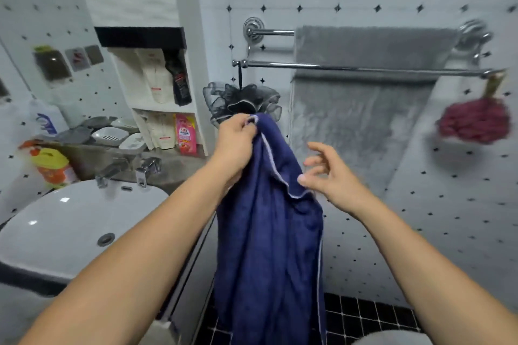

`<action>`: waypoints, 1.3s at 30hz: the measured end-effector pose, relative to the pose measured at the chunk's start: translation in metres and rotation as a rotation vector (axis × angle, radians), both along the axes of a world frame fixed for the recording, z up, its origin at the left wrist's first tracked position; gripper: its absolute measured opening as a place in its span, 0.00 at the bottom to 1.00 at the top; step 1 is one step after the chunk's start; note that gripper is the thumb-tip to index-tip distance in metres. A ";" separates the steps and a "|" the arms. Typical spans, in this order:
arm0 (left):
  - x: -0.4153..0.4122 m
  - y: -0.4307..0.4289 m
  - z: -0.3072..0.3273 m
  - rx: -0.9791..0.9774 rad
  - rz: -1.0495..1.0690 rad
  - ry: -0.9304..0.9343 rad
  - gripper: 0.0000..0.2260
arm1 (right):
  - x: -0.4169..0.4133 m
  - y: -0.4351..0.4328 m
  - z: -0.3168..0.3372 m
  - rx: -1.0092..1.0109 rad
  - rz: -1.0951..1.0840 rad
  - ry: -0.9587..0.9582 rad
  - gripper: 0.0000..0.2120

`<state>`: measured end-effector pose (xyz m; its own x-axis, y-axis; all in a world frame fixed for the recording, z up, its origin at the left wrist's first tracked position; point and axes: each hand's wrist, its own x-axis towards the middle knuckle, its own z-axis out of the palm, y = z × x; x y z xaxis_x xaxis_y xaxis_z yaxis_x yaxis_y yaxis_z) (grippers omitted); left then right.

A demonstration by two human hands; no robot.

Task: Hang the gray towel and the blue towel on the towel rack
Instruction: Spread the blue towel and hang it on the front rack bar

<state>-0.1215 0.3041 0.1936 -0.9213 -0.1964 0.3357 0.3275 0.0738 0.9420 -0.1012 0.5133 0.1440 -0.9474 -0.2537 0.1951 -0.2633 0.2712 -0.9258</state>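
Observation:
The gray towel [361, 109] hangs over the back bar of the chrome towel rack [280, 65] on the tiled wall. The rack's front bar is bare in front of it. My left hand [238, 140] pinches the top corner of the blue towel [269, 246], which hangs down in long folds below the rack. My right hand [328, 173] is beside the towel's pale-trimmed edge, fingers spread, thumb just touching the hem, not gripping it.
A black bath pouf [241, 101] hangs from the left end of the front bar, a red pouf [473, 120] from the right end. A white sink [75, 221] with a chrome tap [145, 168] is at left, wall shelves [162, 98] with bottles behind it.

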 end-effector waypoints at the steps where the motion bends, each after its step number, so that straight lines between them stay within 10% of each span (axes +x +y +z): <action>1: 0.005 0.018 0.012 -0.102 -0.062 0.041 0.10 | 0.007 -0.007 0.015 0.005 0.044 0.059 0.35; 4: 0.021 0.055 0.033 -0.406 -0.208 0.159 0.13 | 0.021 -0.020 0.057 -0.013 -0.045 0.250 0.31; 8: 0.026 0.056 0.040 -0.256 -0.252 0.210 0.09 | 0.029 -0.007 0.093 0.041 -0.233 0.382 0.12; 12: 0.034 0.062 -0.012 0.059 -0.584 -0.028 0.14 | 0.028 -0.006 0.119 -0.162 -0.298 0.415 0.12; 17: 0.040 0.043 -0.116 -0.165 -0.769 -0.427 0.17 | 0.020 0.039 0.153 -0.348 -0.451 0.348 0.05; 25: 0.028 -0.028 -0.182 -0.441 -0.662 -0.728 0.16 | 0.007 0.116 0.158 -0.375 -0.668 0.252 0.05; 29: 0.014 -0.039 -0.156 -0.241 -0.452 -0.702 0.19 | 0.003 0.121 0.150 -0.365 -0.713 0.234 0.05; 39: -0.003 0.076 0.020 0.271 -0.749 -0.657 0.12 | 0.016 0.017 0.093 0.221 0.033 0.060 0.12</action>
<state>-0.1245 0.3797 0.2133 -0.8242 0.5091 -0.2478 -0.3827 -0.1784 0.9065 -0.0854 0.5305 0.2369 -0.9262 -0.3273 0.1869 -0.3281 0.4560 -0.8273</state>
